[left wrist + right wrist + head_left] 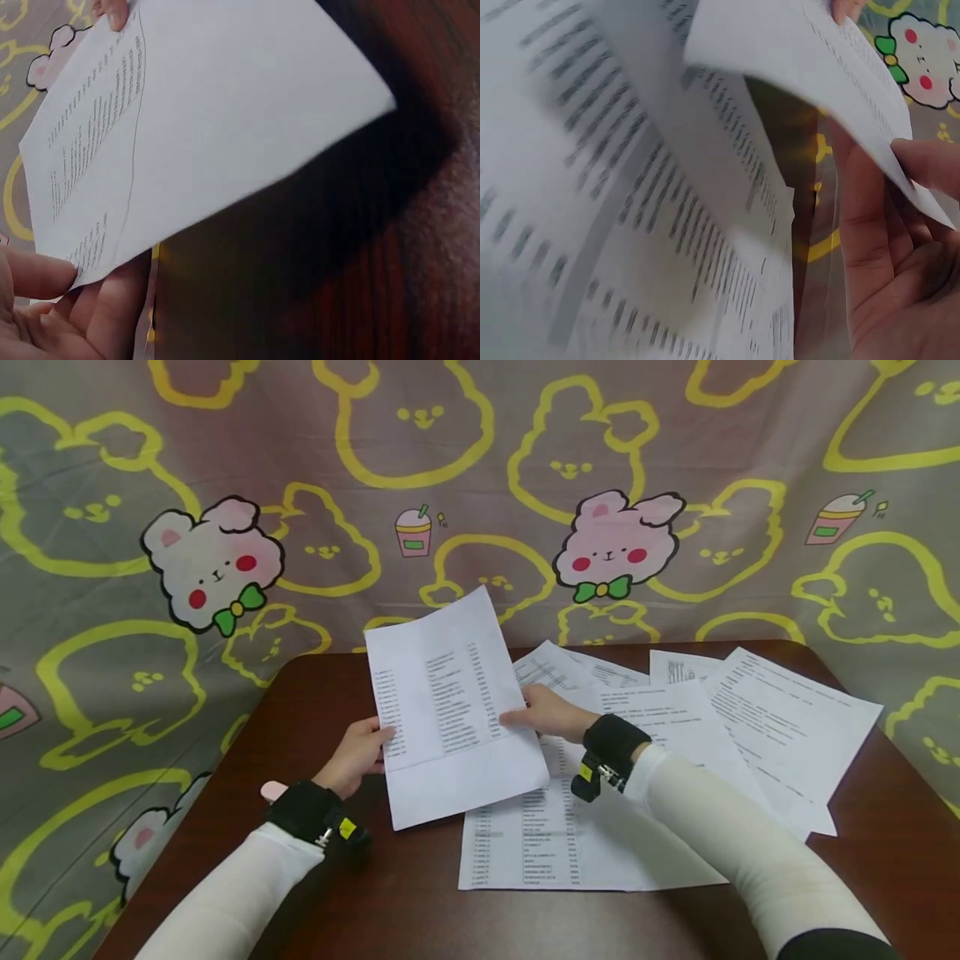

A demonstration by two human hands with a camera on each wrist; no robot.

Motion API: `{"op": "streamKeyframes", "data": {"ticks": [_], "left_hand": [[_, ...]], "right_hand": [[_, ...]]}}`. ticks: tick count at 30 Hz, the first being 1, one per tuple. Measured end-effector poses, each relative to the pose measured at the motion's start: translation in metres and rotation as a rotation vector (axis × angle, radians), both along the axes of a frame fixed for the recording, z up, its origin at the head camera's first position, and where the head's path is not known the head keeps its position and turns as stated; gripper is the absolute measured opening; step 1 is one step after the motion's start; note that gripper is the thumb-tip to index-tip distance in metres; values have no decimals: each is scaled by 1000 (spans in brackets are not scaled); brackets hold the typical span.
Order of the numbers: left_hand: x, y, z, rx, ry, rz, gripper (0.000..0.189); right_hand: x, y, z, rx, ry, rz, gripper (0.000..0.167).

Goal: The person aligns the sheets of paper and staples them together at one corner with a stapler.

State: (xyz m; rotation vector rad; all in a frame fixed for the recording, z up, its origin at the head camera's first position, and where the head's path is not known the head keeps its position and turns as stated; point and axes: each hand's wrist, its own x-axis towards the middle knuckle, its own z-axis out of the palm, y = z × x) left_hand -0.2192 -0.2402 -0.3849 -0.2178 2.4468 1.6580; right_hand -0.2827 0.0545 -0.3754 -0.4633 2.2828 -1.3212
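A printed sheet of paper [442, 710] is held up, tilted, above the table by both hands. The left hand [356, 754] pinches its left edge, thumb on the printed face and fingers behind, as the left wrist view shows on the sheet [247, 97]. At the opposite edge, the right hand [551, 713] pinches the paper between thumb and fingers. In the right wrist view the right hand [900, 255] grips the sheet's edge, and the paper bends a little. Columns of small text cover its upper part; the bottom is blank.
Several printed sheets [525, 852] lie overlapping under and right of the held one. Another sheet [795, 710] lies fanned at the far right. They rest on a dark brown table [300, 693]. A patterned curtain [480, 510] hangs behind its back edge.
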Motion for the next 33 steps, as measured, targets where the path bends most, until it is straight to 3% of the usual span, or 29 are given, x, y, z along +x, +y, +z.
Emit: {"op": "streamKeyframes", "data": {"ticks": [13,18,26,33], "left_hand": [[-5,32,-7,2,62,-144,35],[-5,41,-8,-2,75,-201,34],[-1,50,-8,3,63,-237,33],[5,65,-9,28,18,-240,31]], "right_hand": [[10,39,-1,67,16,38,33],[21,55,-1,47,39,52,31],[45,74,-6,23,-17,-46,38],[57,91,-16,47,-4,-112,37]]}}
